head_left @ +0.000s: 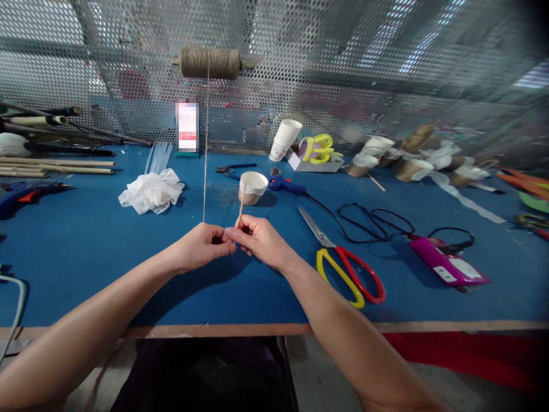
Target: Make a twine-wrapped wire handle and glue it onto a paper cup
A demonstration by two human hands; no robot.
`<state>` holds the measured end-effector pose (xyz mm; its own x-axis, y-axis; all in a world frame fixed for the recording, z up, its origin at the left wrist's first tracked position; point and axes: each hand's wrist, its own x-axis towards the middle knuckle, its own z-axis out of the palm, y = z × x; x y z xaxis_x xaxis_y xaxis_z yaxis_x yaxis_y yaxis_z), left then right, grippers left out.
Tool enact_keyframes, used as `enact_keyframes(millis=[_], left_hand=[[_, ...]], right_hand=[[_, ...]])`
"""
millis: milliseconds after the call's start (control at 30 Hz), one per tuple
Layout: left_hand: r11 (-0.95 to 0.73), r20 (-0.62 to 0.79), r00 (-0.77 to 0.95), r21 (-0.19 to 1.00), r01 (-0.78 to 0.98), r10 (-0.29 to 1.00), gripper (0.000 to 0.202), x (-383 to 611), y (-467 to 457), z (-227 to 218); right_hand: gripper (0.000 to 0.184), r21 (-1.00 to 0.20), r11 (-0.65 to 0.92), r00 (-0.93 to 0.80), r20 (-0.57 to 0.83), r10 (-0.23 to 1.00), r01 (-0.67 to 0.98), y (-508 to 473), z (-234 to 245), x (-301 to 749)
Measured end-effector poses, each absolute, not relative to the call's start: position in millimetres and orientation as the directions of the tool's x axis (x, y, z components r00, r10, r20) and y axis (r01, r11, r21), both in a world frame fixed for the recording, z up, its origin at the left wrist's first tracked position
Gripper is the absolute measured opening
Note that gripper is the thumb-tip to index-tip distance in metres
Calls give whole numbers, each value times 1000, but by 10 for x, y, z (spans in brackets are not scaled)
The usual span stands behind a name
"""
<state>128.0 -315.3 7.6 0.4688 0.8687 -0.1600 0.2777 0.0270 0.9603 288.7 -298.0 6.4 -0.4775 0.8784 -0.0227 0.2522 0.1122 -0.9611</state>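
A jute twine strand [206, 143] runs straight down from the spool [210, 63] to my left hand [205, 245], whose fingertips are pinched closed on it. Fingertips touching the left ones, my right hand [262, 240] is also closed in a pinch. A short twine end [241, 210] sticks up out of the right fingers. Just beyond it stands a white paper cup [256, 182] with its lower part wrapped in brown twine. The exact grip between the fingertips is partly hidden.
Scissors [328, 243] with red and yellow handles lie right of my hands. Behind are a blue glue gun [287, 185], pliers [227, 170] and white ribbon [152, 191]. A purple power strip [446, 263] with a black cord is at right. Wrapped cups [362, 164] stand farther back.
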Motion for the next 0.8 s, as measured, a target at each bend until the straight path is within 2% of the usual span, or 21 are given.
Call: enact_keyframes(millis=[133,433,600,800], left_hand=[[60,-188,515,965,255,836,25,1259,-3155,117],[-87,-116,422,897,432,899,23,1260,-3130,57],[-79,-124,431,902,424,894,20,1275,-3141,51],[61,-198,489,957,283,850,26,1251,-3144,103]], right_hand=[[29,-994,42,-598,-29,801,104,-2972,83,2909],[30,-956,76,-528,-89,844,284,-2949,54,2918],[31,-947,88,-479,-75,875,309,-2967,39,2877],[28,-998,26,-577,-16,817,65,-2963,49,2890]])
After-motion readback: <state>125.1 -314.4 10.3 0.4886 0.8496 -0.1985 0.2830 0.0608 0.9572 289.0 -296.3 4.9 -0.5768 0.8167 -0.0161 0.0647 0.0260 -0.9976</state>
